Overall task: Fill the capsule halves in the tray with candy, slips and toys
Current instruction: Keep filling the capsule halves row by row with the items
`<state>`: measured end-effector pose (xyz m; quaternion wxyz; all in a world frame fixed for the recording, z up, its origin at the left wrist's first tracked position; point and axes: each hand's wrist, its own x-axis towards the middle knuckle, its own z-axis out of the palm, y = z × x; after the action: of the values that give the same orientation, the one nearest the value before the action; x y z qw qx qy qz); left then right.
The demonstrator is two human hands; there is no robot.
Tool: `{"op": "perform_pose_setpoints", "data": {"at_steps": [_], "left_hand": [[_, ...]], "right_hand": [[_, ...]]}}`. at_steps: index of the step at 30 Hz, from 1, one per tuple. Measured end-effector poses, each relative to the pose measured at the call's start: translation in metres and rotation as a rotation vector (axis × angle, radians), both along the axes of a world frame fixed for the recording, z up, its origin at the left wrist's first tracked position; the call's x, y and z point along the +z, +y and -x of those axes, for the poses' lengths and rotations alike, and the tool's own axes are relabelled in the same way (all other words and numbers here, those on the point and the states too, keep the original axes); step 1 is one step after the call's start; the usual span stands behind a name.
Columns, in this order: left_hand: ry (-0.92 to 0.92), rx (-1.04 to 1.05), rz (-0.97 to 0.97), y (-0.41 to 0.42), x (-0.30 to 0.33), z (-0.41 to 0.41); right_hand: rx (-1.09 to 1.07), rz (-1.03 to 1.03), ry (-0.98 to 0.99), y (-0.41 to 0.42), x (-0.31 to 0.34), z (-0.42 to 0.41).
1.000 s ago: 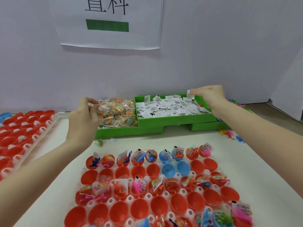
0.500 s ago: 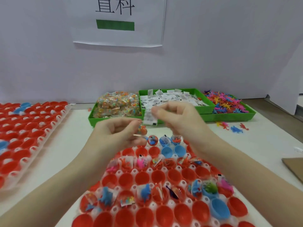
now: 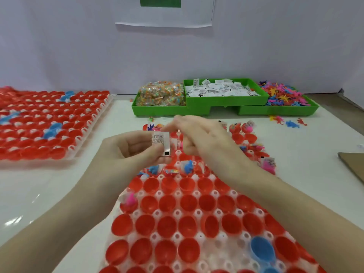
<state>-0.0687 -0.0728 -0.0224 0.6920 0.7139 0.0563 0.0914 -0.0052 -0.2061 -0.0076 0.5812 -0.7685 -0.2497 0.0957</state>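
Capsule halves (image 3: 189, 202) in white tray (image 3: 178, 193), near rows mostly unfilled.
Left hand (image 3: 134, 148) pinches slip (image 3: 161, 141) above mid-tray; right hand (image 3: 204, 138) close alongside, fingers loosely curled, contents indiscernible. Likely readying slip for drop.

Two hands (image 3: 136, 148), three green bins (image 3: 199, 107), two capsule trays (image 3: 177, 236), one held slip (image 3: 161, 141)

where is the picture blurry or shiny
Head view: the right hand is smeared by motion, and the left tray of red shells is soft at its far left edge; the paper slip in the left hand stays readable; glare streaks lie on the white table at lower left.
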Motion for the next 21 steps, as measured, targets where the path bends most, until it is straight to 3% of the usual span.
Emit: {"op": "perform_pose_setpoints", "data": {"at_steps": [1,3,6,12,21], "left_hand": [[0.005,0.013,-0.04,0.001,-0.001,0.003],[0.029,0.022,-0.094,0.005,-0.004,0.009],[0.062,0.03,-0.128,0.01,-0.006,0.017],[0.109,0.068,-0.175,0.014,-0.009,0.026],[0.047,0.04,-0.194,0.01,-0.01,0.031]], "right_hand": [[0.028,0.03,0.145,0.002,0.003,-0.004],[0.248,0.094,0.257,-0.004,-0.004,-0.001],[0.239,0.141,0.205,-0.009,-0.007,0.005],[0.231,0.128,-0.146,-0.006,-0.018,0.02],[0.074,-0.141,-0.096,0.003,-0.019,0.022]]}}
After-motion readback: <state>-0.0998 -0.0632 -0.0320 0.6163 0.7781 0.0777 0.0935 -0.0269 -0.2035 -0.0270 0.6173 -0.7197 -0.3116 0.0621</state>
